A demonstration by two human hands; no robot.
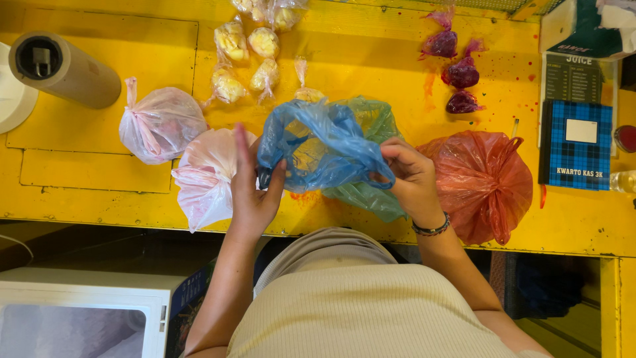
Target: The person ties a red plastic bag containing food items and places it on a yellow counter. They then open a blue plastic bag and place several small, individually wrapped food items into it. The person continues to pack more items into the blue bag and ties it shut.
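Note:
A blue plastic bag [318, 142] with yellow contents showing through it sits at the near edge of the yellow table [99, 142]. My left hand [254, 192] holds its left side, fingers partly spread. My right hand [411, 176] pinches the bag's right handle; a dark bead bracelet is on that wrist. A green plastic bag [374, 192] lies under and behind the blue one.
Two pink-white tied bags [159, 122] [205, 176] lie to the left, a red tied bag [483, 182] to the right. Small clear bags of yellow pieces [245, 59] and dark red ones [457, 73] sit further back. A brown roll [66, 66] is far left, a blue plaid notebook [576, 146] far right.

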